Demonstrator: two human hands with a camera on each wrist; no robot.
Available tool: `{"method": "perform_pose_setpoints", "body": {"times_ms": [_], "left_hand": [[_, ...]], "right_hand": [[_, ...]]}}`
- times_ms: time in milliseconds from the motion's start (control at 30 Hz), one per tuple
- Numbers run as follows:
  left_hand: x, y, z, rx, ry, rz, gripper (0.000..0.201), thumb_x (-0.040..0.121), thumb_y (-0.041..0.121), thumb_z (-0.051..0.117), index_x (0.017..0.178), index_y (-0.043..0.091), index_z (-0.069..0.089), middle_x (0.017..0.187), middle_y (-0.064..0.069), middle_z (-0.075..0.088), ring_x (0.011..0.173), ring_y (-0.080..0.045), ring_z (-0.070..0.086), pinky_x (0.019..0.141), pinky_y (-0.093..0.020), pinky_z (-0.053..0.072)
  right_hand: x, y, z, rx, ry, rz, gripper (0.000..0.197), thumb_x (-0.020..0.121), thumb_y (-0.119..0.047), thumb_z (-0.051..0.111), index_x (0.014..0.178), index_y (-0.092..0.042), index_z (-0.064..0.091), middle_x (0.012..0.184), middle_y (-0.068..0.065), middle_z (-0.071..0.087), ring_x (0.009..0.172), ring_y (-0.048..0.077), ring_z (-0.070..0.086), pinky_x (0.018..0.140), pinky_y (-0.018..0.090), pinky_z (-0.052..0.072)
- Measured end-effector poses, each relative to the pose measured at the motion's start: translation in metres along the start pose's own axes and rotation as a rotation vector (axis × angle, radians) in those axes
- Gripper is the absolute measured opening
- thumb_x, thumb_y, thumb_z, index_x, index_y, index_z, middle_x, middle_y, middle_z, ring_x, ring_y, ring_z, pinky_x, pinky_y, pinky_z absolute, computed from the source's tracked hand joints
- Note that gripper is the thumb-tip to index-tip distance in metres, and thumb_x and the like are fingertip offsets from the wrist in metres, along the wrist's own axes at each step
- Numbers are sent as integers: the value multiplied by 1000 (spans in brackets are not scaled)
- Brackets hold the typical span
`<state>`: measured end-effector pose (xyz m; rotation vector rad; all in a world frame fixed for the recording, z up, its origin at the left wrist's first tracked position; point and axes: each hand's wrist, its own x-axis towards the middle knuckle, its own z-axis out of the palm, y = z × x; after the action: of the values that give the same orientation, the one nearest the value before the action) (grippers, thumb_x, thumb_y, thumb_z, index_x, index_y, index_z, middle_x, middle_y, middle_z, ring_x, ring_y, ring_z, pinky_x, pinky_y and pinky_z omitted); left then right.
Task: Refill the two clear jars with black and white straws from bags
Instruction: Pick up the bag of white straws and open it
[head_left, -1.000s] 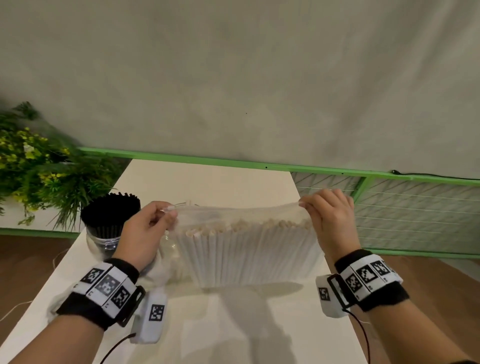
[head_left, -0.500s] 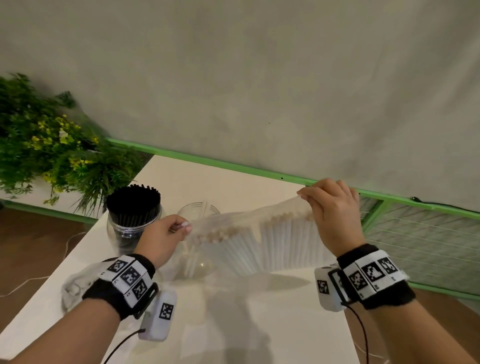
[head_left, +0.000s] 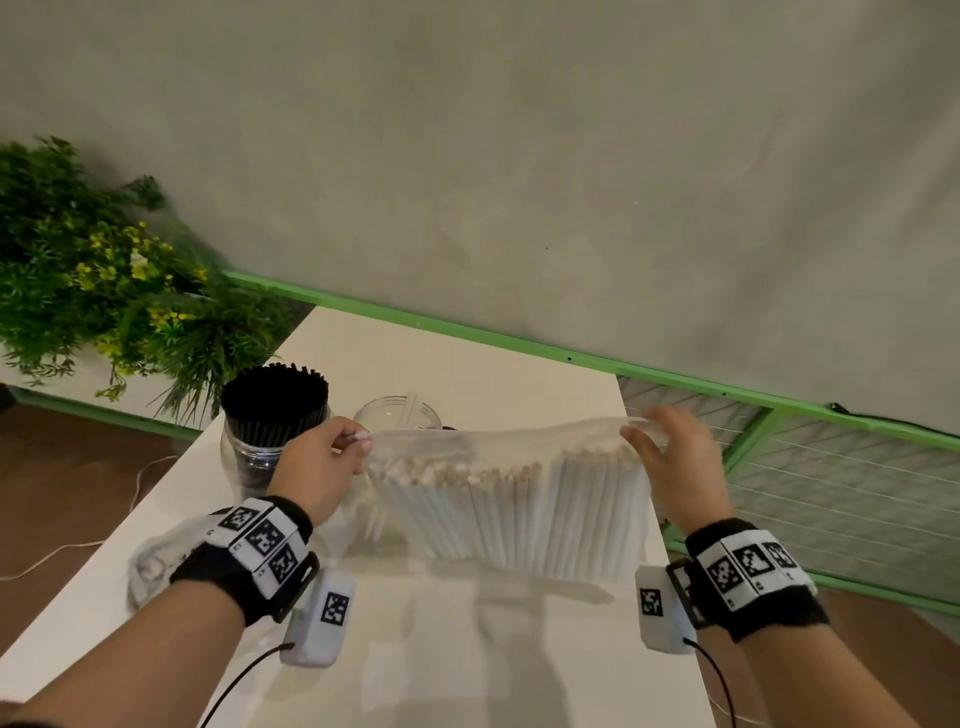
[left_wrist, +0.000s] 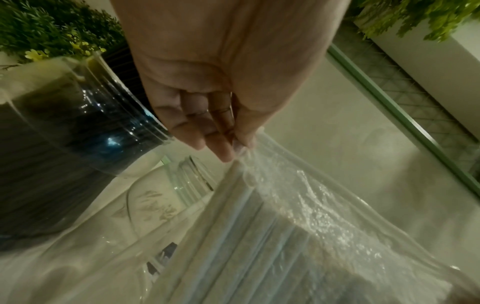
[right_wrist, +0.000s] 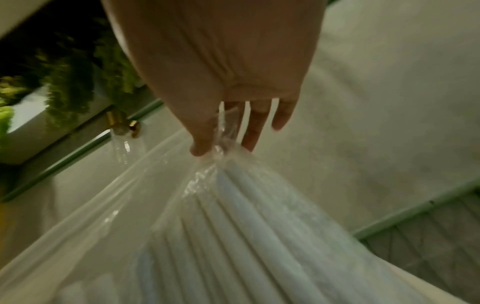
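Observation:
A clear plastic bag packed with upright white straws stands on the white table, stretched between both hands. My left hand pinches the bag's top left corner. My right hand pinches the top right corner, with the outer fingers spread. A clear jar crammed with black straws stands behind my left hand. A second clear jar, holding a white straw or two, is right behind the bag and mostly hidden by it.
A crumpled empty clear bag lies by my left wrist. A green plant with yellow flowers stands off the table's left edge. A green rail and wire mesh run behind and right. A white cable trails on the floor.
The bag, tilted with its right end raised half a second ago, is level again and lower. My right hand has come down and its outer fingers have spread.

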<state>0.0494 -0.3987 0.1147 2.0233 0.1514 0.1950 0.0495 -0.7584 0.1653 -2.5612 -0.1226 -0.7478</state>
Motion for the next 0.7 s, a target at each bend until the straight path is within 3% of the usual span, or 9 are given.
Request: {"method": "perform_pose_setpoints", "body": {"times_ms": [33,100,200,367,467,533,633,700], "left_hand": [[-1,2,0,-19,-7,-3,16,91,11,59,78,20,59,81,-6,65,75,-21,66,72,-31,48],[0,4,0,-56,1,8,16,91,12,58,78,21,60,81,-5,65,74,-20,66,77,-34,50],[3,5,-3,-80,42,47,10,92,17,59,84,23,61,83,-1,66,78,-20,65,85,-40,52],[2,7,-8,-59,99,95,8,92,23,58,92,18,64,86,3,67,85,-16,62,84,-36,51],[2,4,-10,-26,109,105,9,93,22,58,93,17,64,86,2,67,87,-15,61,79,-29,46],[0,1,-12,4,98,110,10,93,23,57,94,16,64,87,1,67,86,-13,60,79,-27,43],[-3,-1,-13,-14,103,94,9,92,23,58,93,17,64,85,-1,66,81,-15,60,80,-32,48],[-4,0,-14,-18,102,104,7,92,23,58,91,18,63,83,1,66,79,-14,60,79,-32,47]], "right_hand": [[-2,1,-1,43,20,-5,11,87,-11,67,88,-21,62,81,-12,56,81,15,57,71,19,39],[-3,1,-5,109,131,-43,19,87,1,63,86,-18,63,78,-9,54,73,1,52,63,12,36],[-1,-2,-10,141,200,-75,16,87,8,58,92,-5,67,85,-3,55,71,9,51,66,7,39],[2,-2,-16,135,235,-144,23,87,14,52,90,-2,67,85,2,56,76,7,47,71,4,37],[-5,5,-7,121,142,-122,19,91,-4,49,89,-5,69,84,-2,57,76,13,53,70,5,38],[-11,4,-4,155,177,-115,27,91,-15,44,89,-5,69,85,-4,57,76,9,51,70,4,37],[-15,-2,-5,186,196,-100,20,90,0,50,89,-3,69,85,-2,57,77,0,51,71,2,36],[-14,-1,-4,196,223,-98,21,91,1,48,91,-2,69,87,0,57,81,-4,53,72,3,37]]}}
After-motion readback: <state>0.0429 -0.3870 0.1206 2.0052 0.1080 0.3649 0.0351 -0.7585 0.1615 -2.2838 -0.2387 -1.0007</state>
